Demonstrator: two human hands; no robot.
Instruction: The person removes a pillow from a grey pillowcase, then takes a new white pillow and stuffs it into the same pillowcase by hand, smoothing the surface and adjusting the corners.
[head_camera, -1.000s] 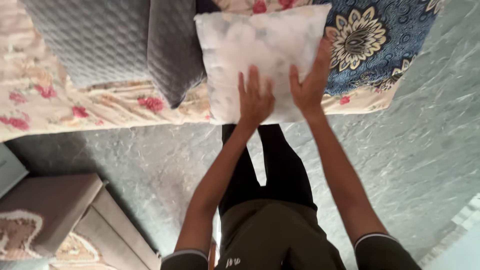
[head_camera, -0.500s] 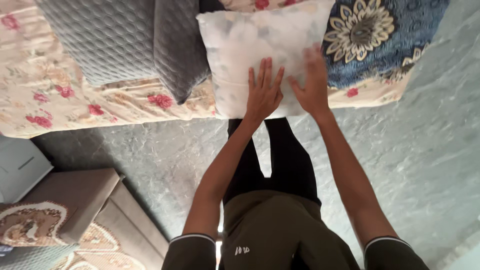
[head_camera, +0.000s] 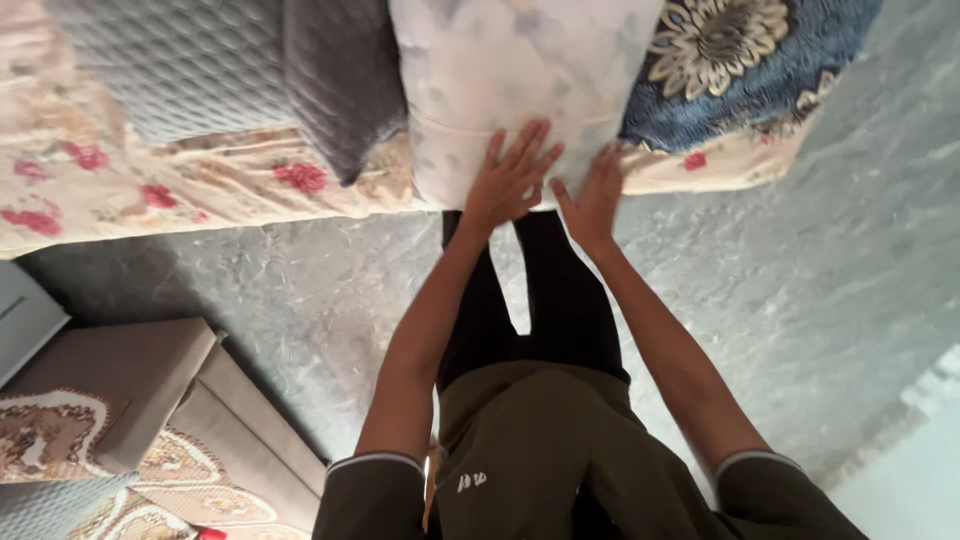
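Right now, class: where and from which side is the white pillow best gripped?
Grip the white pillow by its near lower edge, from the floor side where both hands lie flat. That edge overhangs the bed; cushions crowd both sides.

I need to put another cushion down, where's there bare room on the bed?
Free: the floral sheet left of the grey quilt's hanging corner. Crowded: quilt, white pillow under left hand and right hand, and blue cushion fill the rest.
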